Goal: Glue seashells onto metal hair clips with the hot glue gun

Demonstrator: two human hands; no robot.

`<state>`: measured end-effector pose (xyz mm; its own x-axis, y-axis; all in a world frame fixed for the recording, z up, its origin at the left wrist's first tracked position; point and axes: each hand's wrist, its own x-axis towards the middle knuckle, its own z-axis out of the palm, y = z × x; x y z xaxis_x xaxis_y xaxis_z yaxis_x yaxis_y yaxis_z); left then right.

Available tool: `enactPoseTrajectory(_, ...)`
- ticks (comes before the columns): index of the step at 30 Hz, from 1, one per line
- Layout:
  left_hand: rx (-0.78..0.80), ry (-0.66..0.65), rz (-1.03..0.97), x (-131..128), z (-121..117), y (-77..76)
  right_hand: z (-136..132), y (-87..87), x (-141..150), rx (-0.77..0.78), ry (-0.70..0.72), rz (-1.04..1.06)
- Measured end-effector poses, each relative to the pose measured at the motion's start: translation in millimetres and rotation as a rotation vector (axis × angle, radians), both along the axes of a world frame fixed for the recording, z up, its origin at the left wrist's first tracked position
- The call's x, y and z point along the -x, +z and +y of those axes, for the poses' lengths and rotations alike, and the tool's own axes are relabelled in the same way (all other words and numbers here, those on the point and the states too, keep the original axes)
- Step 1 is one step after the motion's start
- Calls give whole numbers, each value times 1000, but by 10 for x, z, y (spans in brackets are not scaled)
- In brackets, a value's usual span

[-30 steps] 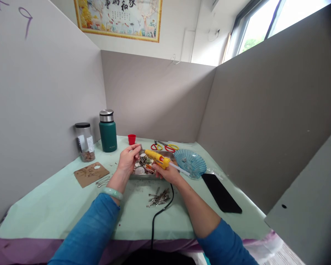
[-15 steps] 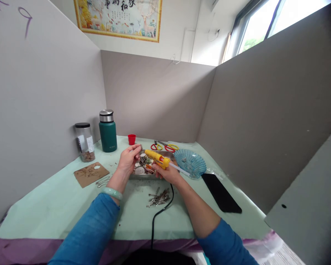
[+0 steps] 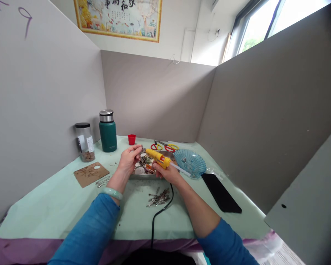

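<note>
My right hand (image 3: 165, 172) is closed around a yellow glue gun (image 3: 157, 157), whose nozzle points left. A white glue stick (image 3: 180, 169) sticks out of its back end, and a black cord (image 3: 162, 210) runs down from it to the table's front edge. Fingers pinched, my left hand (image 3: 129, 158) holds a tiny greyish piece close to the nozzle; its kind is too small to make out. Beneath both hands lies a metal tray (image 3: 143, 176) of mixed small pieces, partly hidden by them. Nearer me is a pile of small metal clips (image 3: 159, 198).
Left stand a green thermos (image 3: 108, 136) and a clear jar (image 3: 85, 143), with a brown board (image 3: 91, 174) before them. Behind the tray are a red cup (image 3: 131, 139) and scissors (image 3: 169, 147). A blue glass dish (image 3: 191, 162) and black phone-like slab (image 3: 221, 193) lie right.
The glue gun and my right hand have shifted very slightly to the right. My left hand keeps its pinch by the nozzle, barely moved.
</note>
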<state>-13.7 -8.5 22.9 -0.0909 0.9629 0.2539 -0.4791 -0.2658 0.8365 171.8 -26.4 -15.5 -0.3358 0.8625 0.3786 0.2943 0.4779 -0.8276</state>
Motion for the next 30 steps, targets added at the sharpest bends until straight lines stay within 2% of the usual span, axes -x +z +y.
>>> enactPoseTrajectory(13,15,18,35,-55,-90,82,30,-33,21,16,9,90)
enactPoseTrajectory(23,4,15,20,-19,-9,3,23,-23,1,4,15,23)
enactPoseTrajectory(30,-8,15,13,-8,-9,11,-11,5,-2,-3,20,1)
